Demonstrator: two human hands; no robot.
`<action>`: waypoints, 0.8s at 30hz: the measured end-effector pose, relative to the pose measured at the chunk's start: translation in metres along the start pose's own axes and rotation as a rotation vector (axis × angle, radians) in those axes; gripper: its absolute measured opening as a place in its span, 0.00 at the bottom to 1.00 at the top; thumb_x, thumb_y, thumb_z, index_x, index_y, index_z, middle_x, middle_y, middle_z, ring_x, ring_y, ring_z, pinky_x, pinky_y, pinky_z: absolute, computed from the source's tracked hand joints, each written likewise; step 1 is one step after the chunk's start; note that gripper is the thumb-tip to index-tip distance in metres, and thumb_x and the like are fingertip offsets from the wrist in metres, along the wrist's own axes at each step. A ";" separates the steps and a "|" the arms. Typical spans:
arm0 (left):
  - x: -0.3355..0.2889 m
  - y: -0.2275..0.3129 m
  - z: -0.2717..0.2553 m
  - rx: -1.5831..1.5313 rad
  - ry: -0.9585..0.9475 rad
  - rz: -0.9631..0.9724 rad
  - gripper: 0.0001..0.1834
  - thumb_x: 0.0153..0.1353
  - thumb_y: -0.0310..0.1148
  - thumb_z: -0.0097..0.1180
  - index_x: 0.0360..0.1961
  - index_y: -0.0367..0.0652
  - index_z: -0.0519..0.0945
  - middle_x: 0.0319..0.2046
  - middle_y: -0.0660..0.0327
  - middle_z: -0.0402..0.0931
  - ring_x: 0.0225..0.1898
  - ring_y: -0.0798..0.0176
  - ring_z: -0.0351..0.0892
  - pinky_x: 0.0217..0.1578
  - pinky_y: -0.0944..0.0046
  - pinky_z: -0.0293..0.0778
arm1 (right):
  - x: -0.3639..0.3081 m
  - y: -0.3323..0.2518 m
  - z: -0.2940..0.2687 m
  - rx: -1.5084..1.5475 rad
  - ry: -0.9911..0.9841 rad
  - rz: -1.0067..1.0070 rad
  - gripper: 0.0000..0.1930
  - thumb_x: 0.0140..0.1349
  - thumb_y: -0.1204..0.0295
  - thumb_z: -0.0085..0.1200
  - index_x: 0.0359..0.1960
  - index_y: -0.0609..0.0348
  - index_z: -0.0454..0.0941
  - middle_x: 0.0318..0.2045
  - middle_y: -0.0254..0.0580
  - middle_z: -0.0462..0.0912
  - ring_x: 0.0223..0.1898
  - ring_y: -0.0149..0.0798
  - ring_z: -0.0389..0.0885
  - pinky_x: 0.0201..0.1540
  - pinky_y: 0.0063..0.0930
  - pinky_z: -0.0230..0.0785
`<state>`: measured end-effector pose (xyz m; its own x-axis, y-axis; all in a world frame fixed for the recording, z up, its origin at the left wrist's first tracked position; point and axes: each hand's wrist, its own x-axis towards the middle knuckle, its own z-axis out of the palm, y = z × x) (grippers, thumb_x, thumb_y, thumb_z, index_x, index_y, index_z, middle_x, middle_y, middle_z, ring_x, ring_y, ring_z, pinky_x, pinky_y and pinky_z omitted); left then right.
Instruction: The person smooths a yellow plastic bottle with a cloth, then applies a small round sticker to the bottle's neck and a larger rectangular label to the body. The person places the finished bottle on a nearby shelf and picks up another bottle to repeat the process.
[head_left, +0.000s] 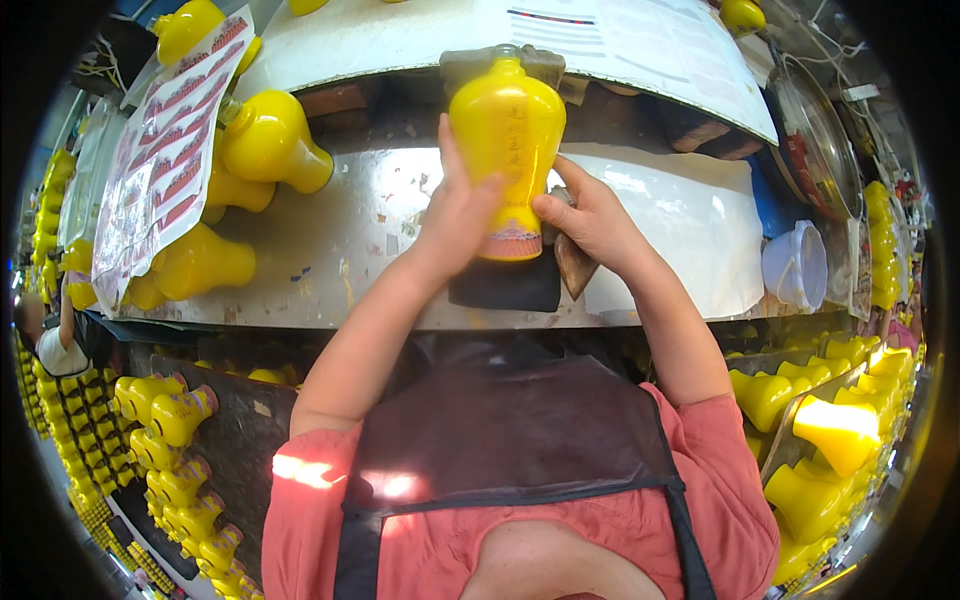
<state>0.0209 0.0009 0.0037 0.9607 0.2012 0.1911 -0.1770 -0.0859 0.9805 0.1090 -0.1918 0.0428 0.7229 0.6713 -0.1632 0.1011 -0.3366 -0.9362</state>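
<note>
A glossy yellow bottle [512,135] with a clear glass neck lies in front of me, its neck pointing away. A column of dark characters runs down its body, and a patterned band rings its base. Round its left side is my left hand [462,212], thumb across the front, partly blurred. My right hand [592,212] is closed on the lower right side, thumb near the patterned band. A brown, pointed flat piece [574,266] sticks out below the right hand; whether that hand holds it I cannot tell. Under the base shows a black pad [505,288], and a grey cushioned rest [460,70] is behind the neck.
On the left, a sheet of printed red decals [172,160] hangs over several yellow bottles [268,135]. A raised white board [400,35] spans the back. Right of me stand a white bucket [796,262] and a white sheet [680,230]. Racked yellow bottles [180,415] flank me.
</note>
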 end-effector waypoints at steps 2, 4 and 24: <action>-0.001 0.000 -0.002 0.060 -0.018 0.035 0.51 0.75 0.44 0.47 0.78 0.33 0.26 0.73 0.40 0.61 0.72 0.44 0.65 0.71 0.56 0.59 | 0.000 -0.001 -0.001 0.014 -0.014 0.033 0.33 0.68 0.62 0.59 0.73 0.59 0.66 0.43 0.48 0.86 0.40 0.34 0.85 0.45 0.29 0.78; -0.002 0.000 -0.004 0.059 -0.030 0.029 0.49 0.75 0.43 0.46 0.79 0.33 0.28 0.74 0.41 0.59 0.74 0.45 0.63 0.72 0.57 0.56 | 0.000 -0.001 0.000 0.060 -0.004 0.025 0.33 0.68 0.62 0.59 0.73 0.59 0.66 0.42 0.47 0.87 0.40 0.33 0.85 0.44 0.29 0.78; -0.015 0.003 -0.019 -0.254 -0.038 -0.195 0.48 0.67 0.32 0.57 0.82 0.42 0.44 0.80 0.49 0.49 0.81 0.53 0.45 0.77 0.57 0.45 | 0.002 -0.023 -0.002 -0.168 0.637 -0.485 0.14 0.64 0.79 0.64 0.50 0.61 0.77 0.40 0.40 0.84 0.37 0.30 0.83 0.40 0.23 0.76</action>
<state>0.0021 0.0159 0.0050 0.9882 0.1533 0.0014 -0.0322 0.1984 0.9796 0.1091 -0.1841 0.0649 0.8169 0.2808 0.5038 0.5673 -0.2332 -0.7898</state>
